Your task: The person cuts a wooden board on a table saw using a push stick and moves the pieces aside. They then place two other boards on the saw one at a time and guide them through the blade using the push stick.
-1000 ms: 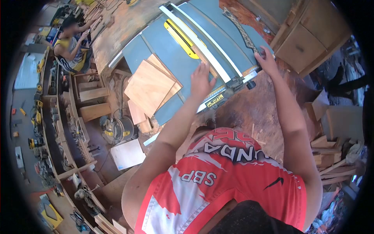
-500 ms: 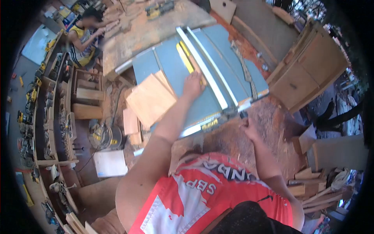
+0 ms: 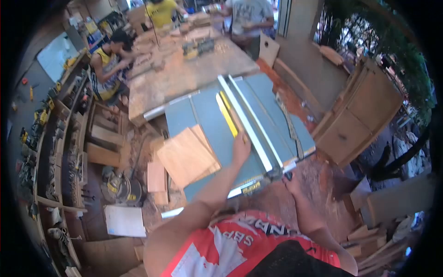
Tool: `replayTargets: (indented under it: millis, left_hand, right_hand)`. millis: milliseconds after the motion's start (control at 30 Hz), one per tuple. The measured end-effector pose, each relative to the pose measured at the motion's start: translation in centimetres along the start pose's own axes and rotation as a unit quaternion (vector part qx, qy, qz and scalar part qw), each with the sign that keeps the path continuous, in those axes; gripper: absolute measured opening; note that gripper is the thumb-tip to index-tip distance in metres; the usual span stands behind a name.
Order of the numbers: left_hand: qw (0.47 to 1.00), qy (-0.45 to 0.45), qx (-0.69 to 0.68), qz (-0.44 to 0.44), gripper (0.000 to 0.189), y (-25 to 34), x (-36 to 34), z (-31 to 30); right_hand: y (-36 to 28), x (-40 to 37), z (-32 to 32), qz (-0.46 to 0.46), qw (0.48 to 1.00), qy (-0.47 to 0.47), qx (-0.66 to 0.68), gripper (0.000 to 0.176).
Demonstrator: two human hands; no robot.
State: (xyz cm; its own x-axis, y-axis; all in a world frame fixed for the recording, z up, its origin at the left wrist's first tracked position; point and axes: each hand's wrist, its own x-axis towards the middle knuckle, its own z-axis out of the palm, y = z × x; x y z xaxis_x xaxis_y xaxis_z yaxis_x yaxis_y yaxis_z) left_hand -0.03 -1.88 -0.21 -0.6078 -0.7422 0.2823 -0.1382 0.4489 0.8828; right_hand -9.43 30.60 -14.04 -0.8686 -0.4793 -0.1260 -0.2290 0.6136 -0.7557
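A blue-grey table saw top (image 3: pixel 203 120) lies in front of me, crossed by a long pale metal fence (image 3: pixel 247 127). Beside the fence are a yellow piece (image 3: pixel 227 115) and a narrow wooden strip (image 3: pixel 234 113). My left hand (image 3: pixel 241 147) is closed round the near end of the strip, just left of the fence. At the table's front edge, my right hand (image 3: pixel 292 185) has its fingers round a black knob (image 3: pixel 288 176). Thin wooden panels (image 3: pixel 187 157) lie overlapped at the table's left front corner. Motion blur softens both hands' fingertips.
Beyond the saw is a dusty workbench (image 3: pixel 184 76) with wood pieces and tools. A person (image 3: pixel 106 69) works at its left side; two more stand behind it. Tool shelves (image 3: pixel 60 152) line the left. A wooden cabinet (image 3: pixel 360 111) stands at right.
The view has tilted upward, so the saw and hands sit lower and more people show. My right hand's fingers have come onto the black knob. My left hand stays at the strip's end.
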Motion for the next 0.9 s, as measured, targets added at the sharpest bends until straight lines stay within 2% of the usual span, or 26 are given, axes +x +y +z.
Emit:
replayTargets:
  millis: [33,67,100,133,167,233,300,333,367,433,467,533,567,633,667,733,767,833,900]
  left_hand:
    - [1.000,0.020,-0.002,-0.011,0.041,-0.5,0.0,0.6]
    - [0.999,0.011,-0.012,-0.041,0.041,0.3,0.0,0.1]
    - [0.997,0.023,-0.046,-0.059,0.042,-2.7,0.0,1.8]
    - [0.991,-0.012,-0.073,-0.115,0.045,-2.1,-0.5,1.1]
    - [0.995,0.032,-0.071,-0.055,0.047,-1.7,-1.5,1.2]
    - [0.993,-0.002,-0.093,-0.072,0.050,1.2,-3.3,-0.6]
    - [0.987,-0.039,-0.112,-0.108,0.051,2.1,-5.5,-1.3]
    - [0.980,-0.075,-0.132,-0.130,0.053,2.3,-6.2,-1.4]
    - [0.980,-0.072,-0.131,-0.134,0.053,2.0,-6.9,-1.2]
    - [0.995,-0.092,-0.018,-0.036,0.055,1.9,-8.2,-1.3]
    - [0.995,-0.087,-0.016,-0.042,0.055,1.8,-8.6,-1.3]
    - [0.983,-0.087,0.150,0.050,0.058,3.5,-8.5,-2.1]
    - [0.983,-0.082,0.156,0.043,0.058,3.5,-8.8,-1.9]
    - [0.960,-0.095,0.258,0.061,0.060,3.3,-8.6,-1.5]
    - [0.959,-0.091,0.261,0.056,0.060,3.2,-8.2,-1.6]
    - [0.951,-0.069,0.278,0.114,0.060,2.8,-7.3,-2.1]
    - [0.952,-0.063,0.280,0.109,0.060,2.3,-6.8,-2.2]
    - [0.946,-0.080,0.294,0.116,0.059,1.7,-6.4,-2.4]
    - [0.949,-0.081,0.288,0.102,0.058,2.1,-6.4,-2.7]
  right_hand:
    - [-5.7,-2.1,-2.4,-0.092,0.993,0.037,-0.063,0.045]
    - [-5.4,-2.0,-1.9,-0.142,0.986,0.073,-0.039,0.038]
    - [-2.0,-0.9,-0.8,-0.025,0.999,0.010,0.034,0.035]
    - [-2.8,-1.2,-1.3,-0.039,0.998,-0.008,0.038,0.035]
    - [0.3,-0.2,-0.4,-0.055,0.998,-0.010,0.003,0.036]
    - [-2.2,-1.0,-1.1,-0.021,0.999,-0.028,0.028,0.034]
    - [-1.8,-1.1,-1.1,0.040,0.998,-0.013,0.051,0.049]
    - [-1.5,-1.0,-0.7,-0.038,0.999,0.016,0.027,0.036]
    - [-1.0,-0.8,-0.7,-0.038,0.999,0.011,0.027,0.036]
    - [-1.1,-0.6,-1.1,-0.046,0.999,-0.004,-0.016,0.039]
    - [-1.1,-0.5,-1.4,-0.048,0.999,-0.012,-0.017,0.039]
    - [-2.2,0.0,-2.5,-0.057,0.996,-0.061,-0.038,0.041]
    - [-3.0,0.1,-2.8,-0.061,0.995,-0.071,-0.037,0.041]
    - [-5.2,0.8,-3.3,-0.081,0.993,-0.081,0.000,0.041]
    - [-6.2,1.0,-3.6,-0.084,0.993,-0.087,0.000,0.041]
    - [-7.3,1.3,-4.3,0.013,0.986,-0.162,-0.047,0.044]
    - [-6.7,1.5,-4.1,0.008,0.985,-0.167,-0.049,0.044]
    - [-5.8,1.7,-3.4,0.014,0.986,-0.163,0.031,0.046]
    - [-5.7,1.8,-3.5,0.017,0.983,-0.183,0.003,0.042]
